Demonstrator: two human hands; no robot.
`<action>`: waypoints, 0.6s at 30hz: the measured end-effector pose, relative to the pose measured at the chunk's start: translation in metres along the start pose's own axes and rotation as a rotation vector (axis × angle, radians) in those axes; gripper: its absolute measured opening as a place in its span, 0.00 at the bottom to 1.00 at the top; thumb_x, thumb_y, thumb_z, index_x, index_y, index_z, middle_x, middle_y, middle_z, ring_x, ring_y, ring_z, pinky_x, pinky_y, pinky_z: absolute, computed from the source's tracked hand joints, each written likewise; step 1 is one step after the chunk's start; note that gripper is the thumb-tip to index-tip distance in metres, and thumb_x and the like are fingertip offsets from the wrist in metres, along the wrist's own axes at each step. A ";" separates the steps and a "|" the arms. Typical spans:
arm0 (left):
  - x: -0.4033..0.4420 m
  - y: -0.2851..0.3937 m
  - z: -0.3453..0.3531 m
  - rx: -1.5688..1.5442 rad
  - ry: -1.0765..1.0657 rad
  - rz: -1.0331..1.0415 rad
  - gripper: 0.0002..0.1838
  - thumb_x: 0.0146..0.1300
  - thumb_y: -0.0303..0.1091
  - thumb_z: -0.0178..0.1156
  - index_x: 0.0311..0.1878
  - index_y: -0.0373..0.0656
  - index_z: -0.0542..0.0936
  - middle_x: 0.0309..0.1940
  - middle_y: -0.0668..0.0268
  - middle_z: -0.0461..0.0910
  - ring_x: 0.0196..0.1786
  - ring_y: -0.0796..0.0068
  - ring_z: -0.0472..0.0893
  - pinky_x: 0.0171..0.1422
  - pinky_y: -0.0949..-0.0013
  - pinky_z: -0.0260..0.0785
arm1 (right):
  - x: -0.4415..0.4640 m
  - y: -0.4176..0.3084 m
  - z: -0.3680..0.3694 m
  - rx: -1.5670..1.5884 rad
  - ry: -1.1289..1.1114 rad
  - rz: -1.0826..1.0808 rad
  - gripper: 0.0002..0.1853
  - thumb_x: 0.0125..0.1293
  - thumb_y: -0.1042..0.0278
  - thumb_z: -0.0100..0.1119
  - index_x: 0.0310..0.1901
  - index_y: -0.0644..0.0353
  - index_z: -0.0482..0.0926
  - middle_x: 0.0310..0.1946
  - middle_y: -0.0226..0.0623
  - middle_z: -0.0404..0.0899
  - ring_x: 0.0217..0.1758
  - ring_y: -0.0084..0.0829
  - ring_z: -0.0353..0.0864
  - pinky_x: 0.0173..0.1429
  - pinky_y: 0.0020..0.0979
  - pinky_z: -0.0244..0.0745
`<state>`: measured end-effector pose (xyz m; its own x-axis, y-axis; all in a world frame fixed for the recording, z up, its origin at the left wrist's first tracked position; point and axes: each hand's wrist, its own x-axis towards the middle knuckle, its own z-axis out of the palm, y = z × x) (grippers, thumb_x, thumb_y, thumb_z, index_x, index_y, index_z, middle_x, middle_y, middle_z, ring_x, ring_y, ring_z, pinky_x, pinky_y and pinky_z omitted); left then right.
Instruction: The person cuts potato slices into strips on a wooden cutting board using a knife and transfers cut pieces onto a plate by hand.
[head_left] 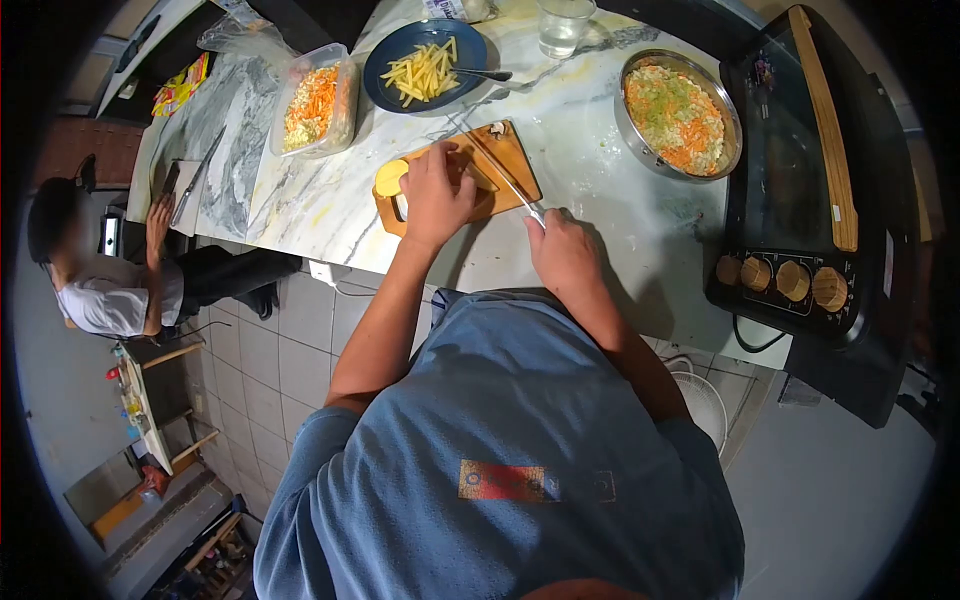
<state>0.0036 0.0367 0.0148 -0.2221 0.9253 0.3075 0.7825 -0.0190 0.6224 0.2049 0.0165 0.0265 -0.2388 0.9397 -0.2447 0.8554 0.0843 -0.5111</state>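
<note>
On the wooden cutting board point(520, 183), my left hand point(438, 198) has its fingers bent down over a pale yellow potato piece point(484, 180), which they mostly hide. Just left of these fingers lies a round yellow potato slice point(391, 179). My right hand point(566, 250) is closed around the handle of a knife point(500, 168). Its long blade slants up and left across the board, close beside my left fingers. A small dark-and-white scrap point(497, 130) sits at the board's far end.
Behind the board stand a blue plate point(374, 72) of cut potato sticks with a fork point(485, 74), a plastic tub point(345, 118) of shredded vegetables and a glass of water point(565, 35). A metal bowl point(680, 165) and a toaster oven point(775, 180) stand right. A person point(115, 285) sits left.
</note>
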 end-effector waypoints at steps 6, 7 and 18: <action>-0.016 -0.007 0.000 0.124 -0.166 -0.114 0.15 0.58 0.39 0.65 0.46 0.45 0.83 0.44 0.61 0.80 0.53 0.58 0.74 0.57 0.54 0.58 | 0.000 -0.009 -0.001 0.081 -0.045 -0.023 0.22 0.74 0.50 0.48 0.42 0.66 0.76 0.31 0.60 0.81 0.38 0.61 0.82 0.45 0.55 0.76; -0.017 -0.008 0.002 0.144 -0.138 -0.082 0.15 0.58 0.40 0.65 0.46 0.45 0.83 0.44 0.61 0.79 0.53 0.58 0.74 0.57 0.54 0.58 | -0.001 -0.009 0.000 0.083 -0.045 -0.022 0.22 0.74 0.50 0.48 0.42 0.66 0.76 0.31 0.60 0.81 0.38 0.61 0.82 0.45 0.55 0.76; -0.020 -0.010 0.006 0.181 -0.121 -0.069 0.17 0.59 0.43 0.66 0.49 0.46 0.83 0.45 0.63 0.78 0.55 0.59 0.73 0.58 0.54 0.57 | -0.001 -0.011 0.005 0.090 -0.034 -0.056 0.22 0.75 0.51 0.47 0.40 0.67 0.76 0.29 0.60 0.81 0.38 0.62 0.82 0.44 0.56 0.75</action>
<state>0.0037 0.0204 -0.0019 -0.2156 0.9609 0.1735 0.8621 0.1039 0.4959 0.1937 0.0134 0.0280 -0.3016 0.9226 -0.2403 0.7959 0.1049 -0.5962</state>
